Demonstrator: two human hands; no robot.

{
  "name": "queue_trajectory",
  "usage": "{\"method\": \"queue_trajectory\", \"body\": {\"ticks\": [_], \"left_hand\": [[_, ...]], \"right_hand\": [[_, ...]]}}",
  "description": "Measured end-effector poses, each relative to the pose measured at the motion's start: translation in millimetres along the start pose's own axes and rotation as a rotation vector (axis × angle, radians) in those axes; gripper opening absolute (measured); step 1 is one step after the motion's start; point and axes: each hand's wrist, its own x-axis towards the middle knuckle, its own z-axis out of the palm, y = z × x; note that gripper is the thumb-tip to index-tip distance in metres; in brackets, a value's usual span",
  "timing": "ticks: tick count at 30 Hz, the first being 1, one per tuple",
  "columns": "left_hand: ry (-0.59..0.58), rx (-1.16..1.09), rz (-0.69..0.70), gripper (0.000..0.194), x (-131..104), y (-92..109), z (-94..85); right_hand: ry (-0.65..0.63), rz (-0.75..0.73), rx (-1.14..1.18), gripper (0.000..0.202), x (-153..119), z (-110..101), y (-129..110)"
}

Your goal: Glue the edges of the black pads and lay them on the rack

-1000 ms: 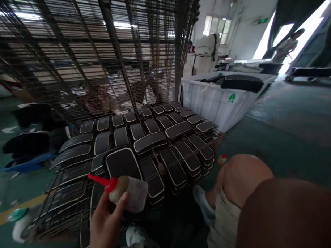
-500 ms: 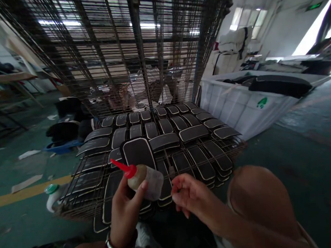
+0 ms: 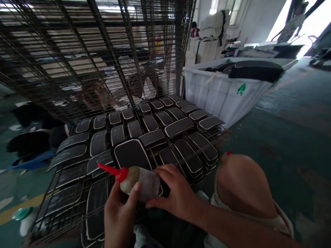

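Note:
My left hand (image 3: 121, 212) is wrapped round a squeeze bottle (image 3: 150, 184) with a long red nozzle, its thumb along the side. The bottle lies tilted, nozzle pointing left, its content yellowish towards the nozzle. My right hand (image 3: 178, 192) closes round the base end, fingers above and thumb below; a dark gap shows between base and palm. Behind the bottle sits a black panel (image 3: 132, 154) with a pale line round its edge, partly hidden by it. Many similar panels (image 3: 179, 127) lie in rows on a wire rack (image 3: 58, 178).
An upright wire grid (image 3: 103, 43) rises behind the panels. A white bin (image 3: 215, 89) with black pieces stands at right. At lower left is a white bottle with a green cap (image 3: 23, 219). My bent knee (image 3: 243, 182) is at right, a red tip (image 3: 228, 152) beyond it. People are in the background.
My right hand has moved left, from beside the bottle to its base, and its fingers have gone round it. The view has turned right; my left hand keeps the bottle.

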Motion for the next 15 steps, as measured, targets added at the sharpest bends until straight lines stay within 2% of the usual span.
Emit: {"method": "queue_trajectory", "body": {"ticks": [4, 9, 15], "left_hand": [[-0.021, -0.013, -0.014, 0.084, 3, -5, 1.6], [-0.017, -0.005, -0.009, 0.079, 3, -6, 4.2], [0.046, 0.035, 0.04, 0.08, 1, 8, 11.5]], "right_hand": [[0.02, -0.072, -0.036, 0.073, 1, -2, 1], [-0.018, -0.173, -0.139, 0.065, 4, -6, 1], [-0.053, -0.127, -0.121, 0.052, 5, -11, 1]]}}
